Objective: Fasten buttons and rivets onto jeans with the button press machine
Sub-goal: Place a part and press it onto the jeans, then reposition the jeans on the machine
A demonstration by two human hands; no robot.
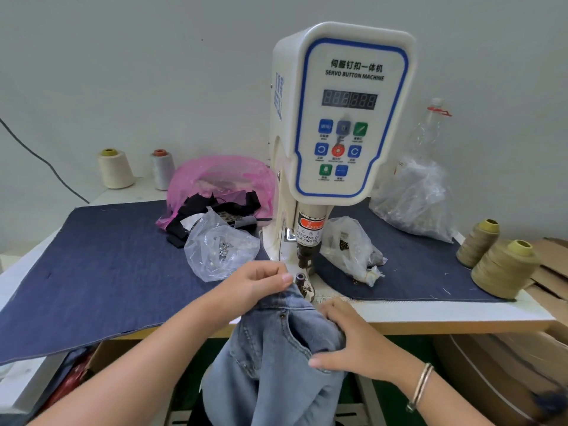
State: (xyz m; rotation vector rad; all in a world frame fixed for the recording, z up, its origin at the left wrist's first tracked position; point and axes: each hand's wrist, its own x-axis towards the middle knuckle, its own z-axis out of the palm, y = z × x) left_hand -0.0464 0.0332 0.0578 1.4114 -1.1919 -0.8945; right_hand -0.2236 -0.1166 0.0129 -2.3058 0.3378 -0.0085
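Note:
A white servo button machine [347, 118] stands on the table, its dark press head [304, 256] hanging above the small lower die [299, 277]. Light blue jeans [276, 358] hang from the table's front edge, waistband up by the die. A rivet [282, 316] shows on the pocket corner. My left hand [258, 282] pinches the waistband edge just left of the die. My right hand [353, 339] grips bunched denim at the pocket, lower right of the die.
A dark denim mat [107, 265] covers the table. A clear bag of metal parts [221, 250] lies left of the machine, another bag [350, 250] right of it. A pink bag [221, 186] sits behind. Thread cones [501, 269] stand at the right; cardboard lies beyond.

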